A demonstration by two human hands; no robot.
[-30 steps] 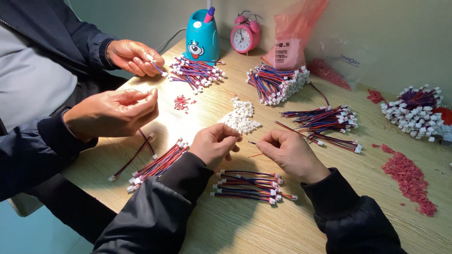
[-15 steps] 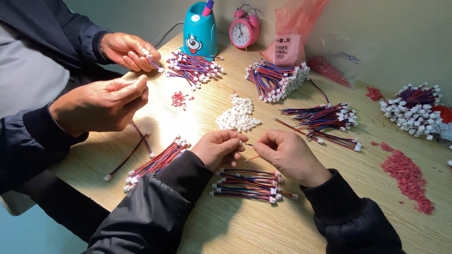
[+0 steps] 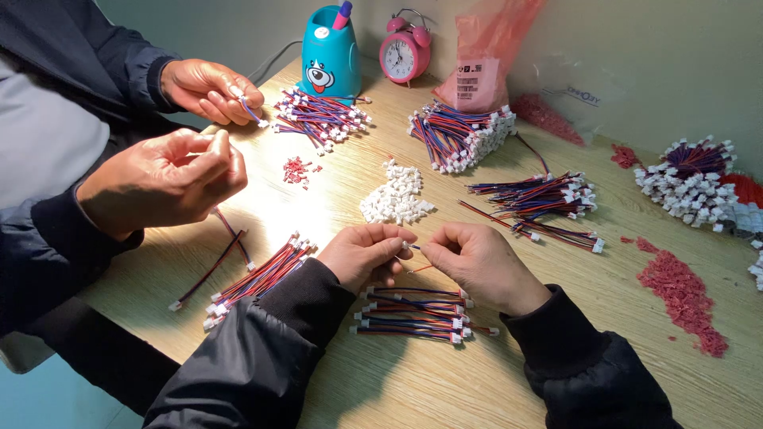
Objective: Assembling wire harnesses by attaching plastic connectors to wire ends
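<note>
My left hand (image 3: 364, 254) and my right hand (image 3: 475, 264) meet over the wooden table (image 3: 373, 381), both pinching a thin red and blue wire lead (image 3: 412, 248) between their fingertips. Just below them lies a flat bundle of red and blue wires with white plugs (image 3: 413, 314). A heap of small white connector housings (image 3: 395, 199) sits just beyond my hands. Another bundle of finished wires (image 3: 258, 278) lies left of my left sleeve.
A co-worker's two hands (image 3: 163, 187) (image 3: 213, 89) work on a wire at the left. Wire piles (image 3: 318, 119) (image 3: 461, 135) (image 3: 536, 199) (image 3: 691, 179), red bits (image 3: 683, 294), a blue pen holder (image 3: 329, 52), a pink alarm clock (image 3: 405, 54) and a pink bag (image 3: 485, 59) line the back.
My hands have stayed together at the same spot, fingertips closing on the wire. The co-worker's nearer hand has lifted and shifted left; the camera view has tilted slightly.
</note>
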